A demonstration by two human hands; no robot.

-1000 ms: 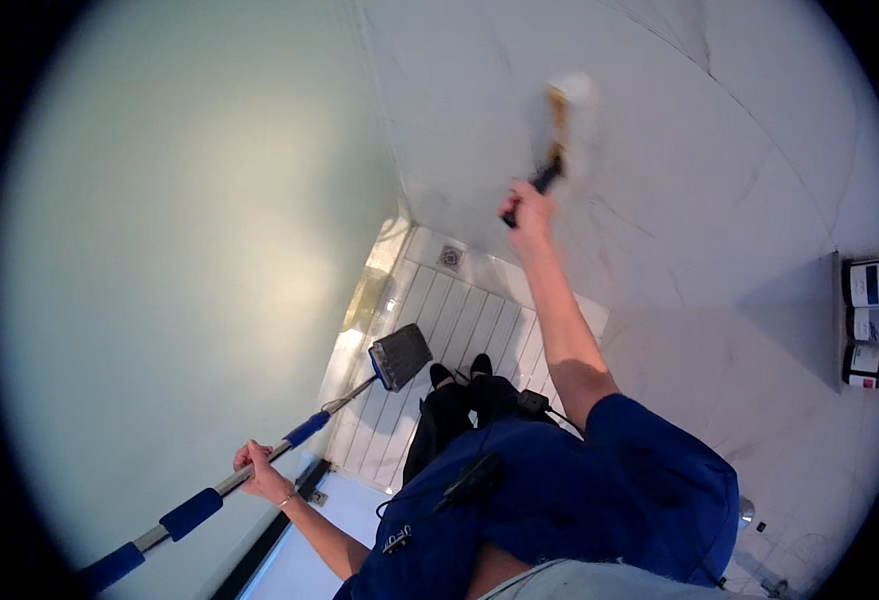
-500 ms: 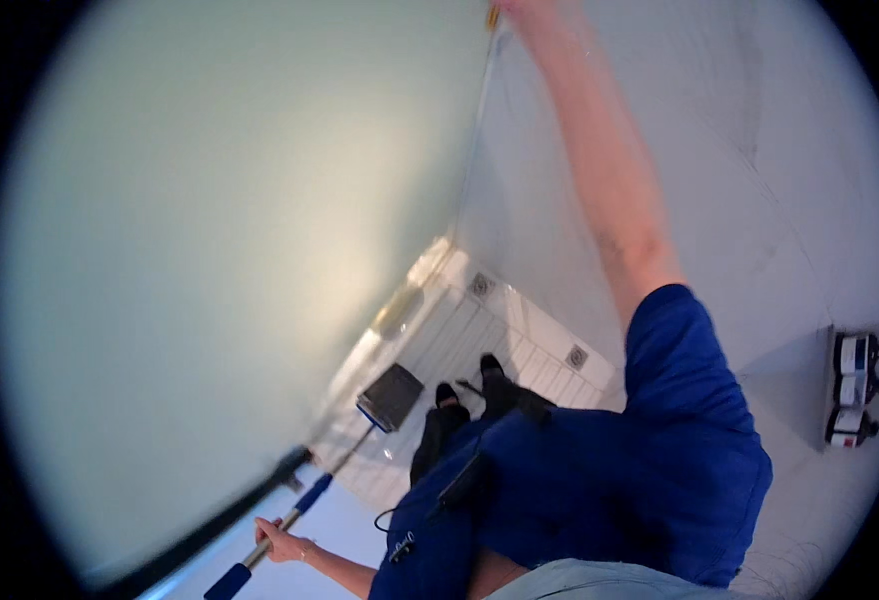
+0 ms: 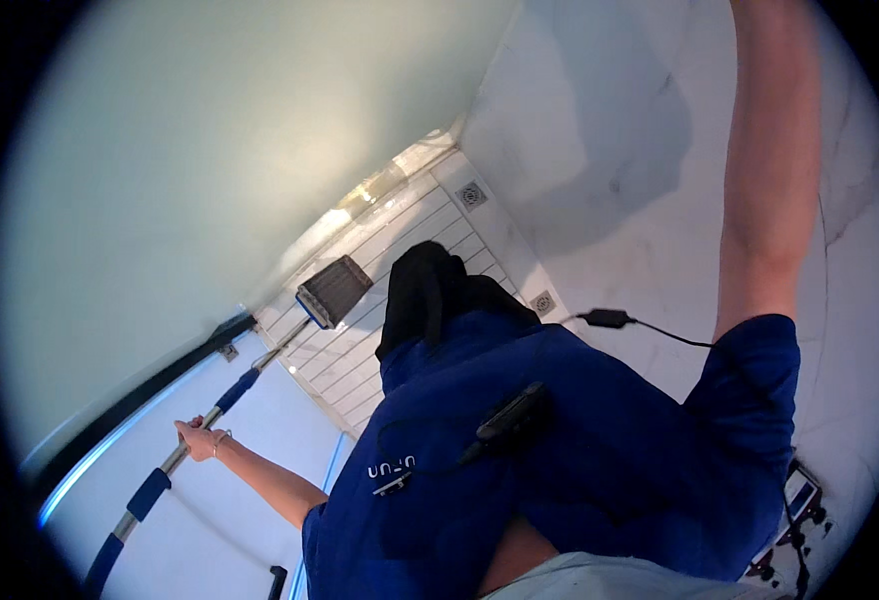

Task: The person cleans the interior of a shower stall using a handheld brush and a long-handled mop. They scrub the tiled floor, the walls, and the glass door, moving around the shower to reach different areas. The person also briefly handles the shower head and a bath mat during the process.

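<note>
My left hand (image 3: 200,438) is closed round the steel pole of a long-handled window squeegee (image 3: 336,292). Its pole has blue grip sleeves and slants from the lower left toward the middle. At the far end, the grey rectangular head with a blue edge hangs over the white slatted floor, beside the large frosted glass panel (image 3: 210,150). My right arm (image 3: 775,170) stretches up past the upper right edge, so that hand is out of the picture.
Pale marbled wall tiles (image 3: 600,120) fill the right side. Two square drain covers, one far (image 3: 471,195) and one nearer (image 3: 543,303), sit along the floor edge. Dark bottles (image 3: 805,510) stand on a shelf at lower right. A thin cable (image 3: 670,335) crosses near my right sleeve.
My view has turned and shifted. My right hand, earlier at the top beside something yellowish, has left the picture. My left hand and the squeegee appear higher and further left.
</note>
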